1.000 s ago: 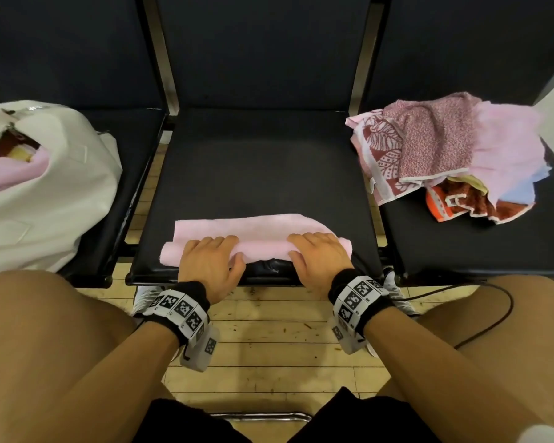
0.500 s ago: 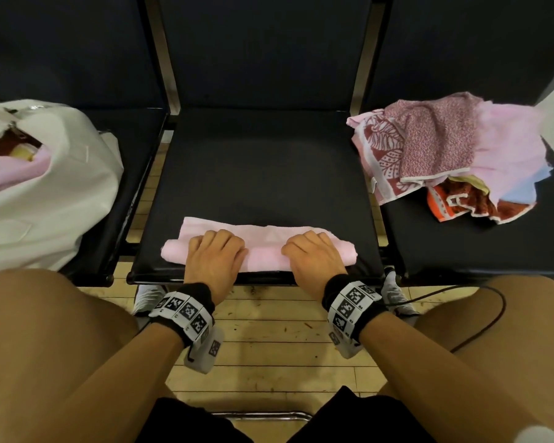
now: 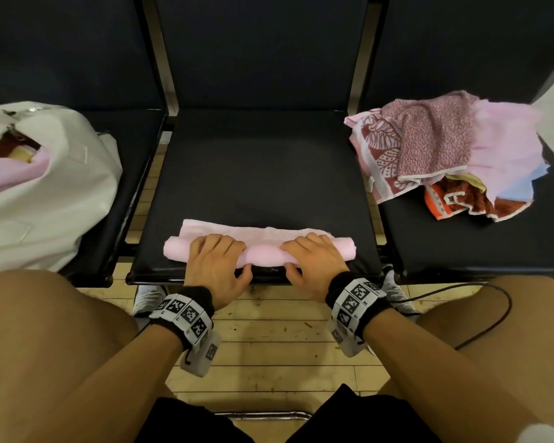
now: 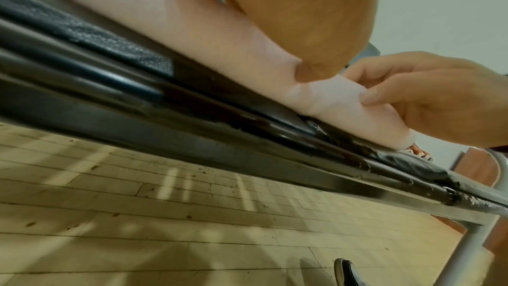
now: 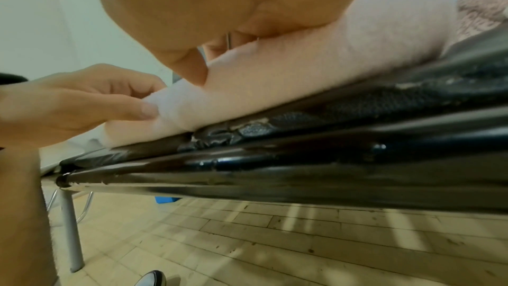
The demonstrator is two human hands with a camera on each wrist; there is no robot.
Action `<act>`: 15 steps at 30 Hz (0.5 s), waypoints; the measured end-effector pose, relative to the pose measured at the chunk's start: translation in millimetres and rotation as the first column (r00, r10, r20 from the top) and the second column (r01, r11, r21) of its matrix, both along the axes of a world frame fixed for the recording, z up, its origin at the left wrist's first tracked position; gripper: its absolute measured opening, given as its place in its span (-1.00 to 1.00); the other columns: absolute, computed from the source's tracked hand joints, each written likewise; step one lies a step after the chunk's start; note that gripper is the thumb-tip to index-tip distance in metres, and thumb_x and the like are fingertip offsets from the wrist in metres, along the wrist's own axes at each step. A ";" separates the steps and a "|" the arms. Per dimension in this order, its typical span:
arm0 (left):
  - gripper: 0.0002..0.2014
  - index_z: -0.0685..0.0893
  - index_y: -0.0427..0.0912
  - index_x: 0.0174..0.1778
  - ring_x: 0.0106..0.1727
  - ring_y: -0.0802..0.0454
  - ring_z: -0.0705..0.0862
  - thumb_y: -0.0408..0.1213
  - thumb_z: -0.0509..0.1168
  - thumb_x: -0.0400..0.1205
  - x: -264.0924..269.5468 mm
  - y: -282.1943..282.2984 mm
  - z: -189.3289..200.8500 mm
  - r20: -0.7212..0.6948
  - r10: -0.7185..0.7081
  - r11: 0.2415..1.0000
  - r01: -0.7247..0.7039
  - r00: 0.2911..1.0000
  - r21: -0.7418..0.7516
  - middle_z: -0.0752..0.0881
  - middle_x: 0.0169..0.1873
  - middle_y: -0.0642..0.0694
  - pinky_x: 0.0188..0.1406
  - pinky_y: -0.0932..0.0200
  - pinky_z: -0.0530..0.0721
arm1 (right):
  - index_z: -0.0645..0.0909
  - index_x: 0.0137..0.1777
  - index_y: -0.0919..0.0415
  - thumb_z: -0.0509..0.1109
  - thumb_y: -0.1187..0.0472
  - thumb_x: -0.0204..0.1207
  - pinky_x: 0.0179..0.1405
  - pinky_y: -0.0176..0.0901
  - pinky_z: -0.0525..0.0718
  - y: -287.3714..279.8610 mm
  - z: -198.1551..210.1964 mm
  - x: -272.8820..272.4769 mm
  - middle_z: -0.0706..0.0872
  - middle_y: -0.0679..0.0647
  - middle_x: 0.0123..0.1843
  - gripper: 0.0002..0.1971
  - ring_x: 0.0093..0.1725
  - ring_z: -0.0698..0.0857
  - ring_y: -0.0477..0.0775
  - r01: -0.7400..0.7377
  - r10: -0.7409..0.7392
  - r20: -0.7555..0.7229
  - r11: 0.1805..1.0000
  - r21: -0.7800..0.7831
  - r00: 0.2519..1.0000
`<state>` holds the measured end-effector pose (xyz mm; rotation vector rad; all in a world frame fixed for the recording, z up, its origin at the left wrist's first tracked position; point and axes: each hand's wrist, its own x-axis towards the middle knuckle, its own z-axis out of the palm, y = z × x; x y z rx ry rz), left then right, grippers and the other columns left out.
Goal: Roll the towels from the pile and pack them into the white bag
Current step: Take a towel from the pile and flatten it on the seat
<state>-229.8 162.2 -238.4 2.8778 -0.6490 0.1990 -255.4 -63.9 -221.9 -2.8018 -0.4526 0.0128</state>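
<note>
A pink towel (image 3: 264, 255) lies across the front of the middle black seat (image 3: 263, 174), mostly rolled into a tube, with a short flat strip left behind it. My left hand (image 3: 227, 255) grips the roll's left part, fingers curled over the top and thumb on the near side. My right hand (image 3: 301, 255) grips the right part the same way. The left wrist view shows the roll (image 4: 192, 29) and the right hand's thumb (image 4: 371, 97) on it. The towel pile (image 3: 445, 155) sits on the right seat. The white bag (image 3: 45, 193) stands open on the left seat.
Rolled pink and dark towels show inside the bag's mouth (image 3: 10, 155). My bare knees frame the lower view over a wooden floor (image 3: 269, 346). A black cable (image 3: 493, 314) loops by the right knee. The seat's metal front rail (image 5: 302, 173) runs just below the roll.
Both hands have rolled the pink towel away from me. The roll is thicker and the flat part behind it is narrower than before.
</note>
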 end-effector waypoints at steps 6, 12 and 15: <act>-0.57 0.68 0.01 0.10 -0.12 -0.05 0.69 0.13 0.02 0.60 -6.0 -5.8 5.8 -0.068 -0.019 0.998 0.023 0.997 0.062 0.78 -0.21 0.03 0.22 -0.14 0.46 | 0.49 0.36 0.07 0.23 0.07 0.58 -0.04 -0.10 0.56 -2.9 6.8 -1.2 0.71 0.03 0.09 -0.65 -0.11 0.60 0.00 0.025 -0.020 -0.109 0.999 0.047 0.994; -0.75 0.69 0.01 -0.05 -0.02 -0.06 0.62 0.08 0.23 0.63 0.7 -2.9 1.4 0.063 -0.006 1.000 0.005 0.998 0.027 0.70 -0.05 0.00 0.14 -0.17 0.49 | 0.68 -0.04 0.09 0.50 0.19 0.39 -0.01 0.02 0.63 2.2 -5.4 -1.4 0.72 0.01 -0.04 -0.84 -0.08 0.65 0.09 0.012 -0.003 0.150 0.998 -0.058 0.989; -0.76 0.69 -0.01 -0.20 -0.11 -0.08 0.55 0.04 0.27 0.64 3.6 -4.0 1.4 0.104 0.012 0.999 -0.017 0.994 0.046 0.65 -0.14 -0.01 -0.03 -0.10 0.45 | 0.70 -0.03 0.10 0.53 0.23 0.33 -0.04 0.03 0.60 6.5 -11.2 -3.6 0.72 0.03 -0.05 -0.80 -0.10 0.65 0.12 -0.029 0.049 0.206 0.995 -0.097 0.977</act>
